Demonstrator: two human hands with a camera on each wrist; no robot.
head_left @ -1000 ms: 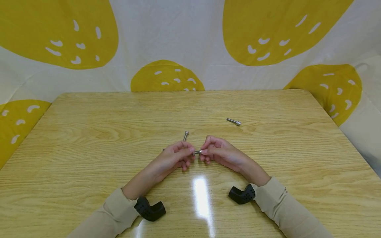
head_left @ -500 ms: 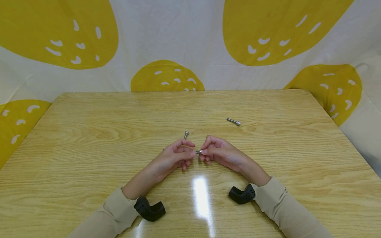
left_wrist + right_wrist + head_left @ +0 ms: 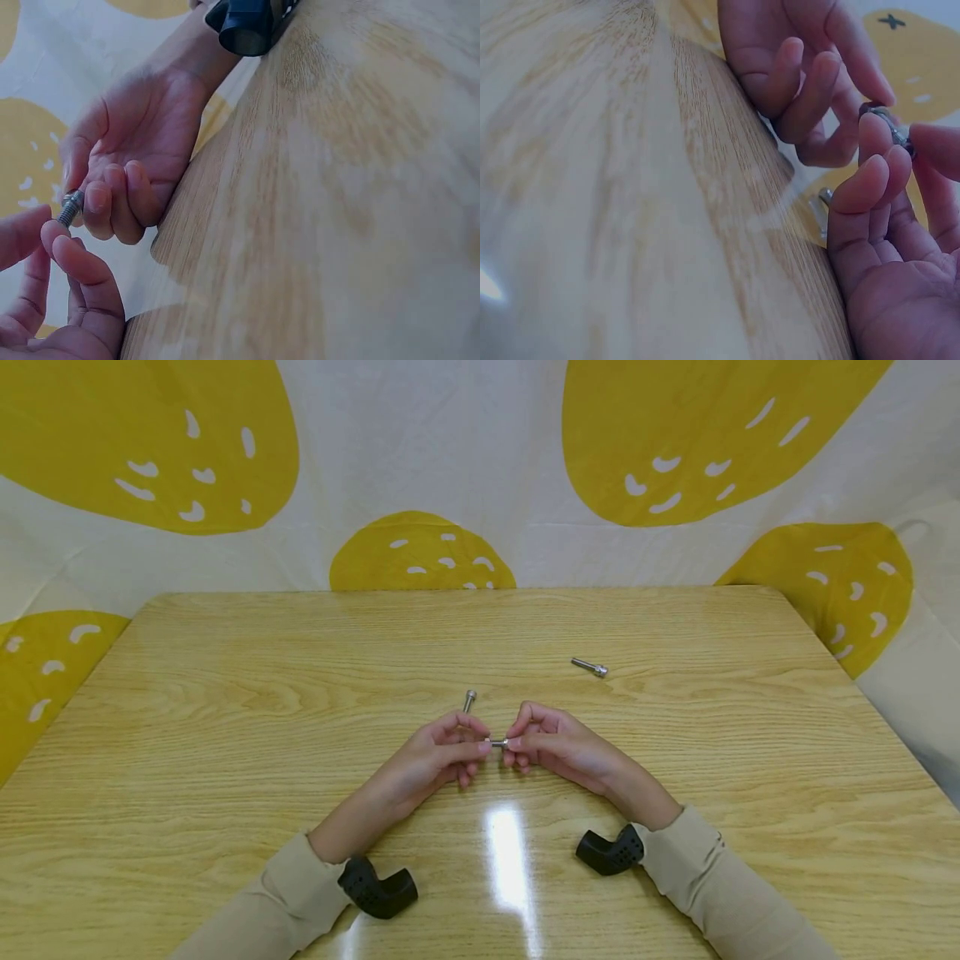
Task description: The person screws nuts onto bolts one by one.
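In the head view, a short silver bolt (image 3: 498,743) lies level between my two hands. My left hand (image 3: 438,760) pinches its left end between thumb and index finger. At the other end, my right hand (image 3: 562,750) grips it between thumb and fingertips. The left wrist view shows the threaded shank (image 3: 66,215) and a wider hexagonal piece (image 3: 73,198) by the right thumb. In the right wrist view, a dark wider piece (image 3: 870,109) sits under the left thumb. Fingers hide much of both ends.
A second bolt (image 3: 470,697) lies just behind my left hand, its lower end covered by the fingers. Farther back on the right lies another bolt (image 3: 589,667) with a thick end. The wooden table (image 3: 300,643) reaches to a patterned cloth (image 3: 435,460).
The left thumb slid right over the end of the bolt half a second ago, and has now drawn back left, uncovering more shank. The right hand stays in place.
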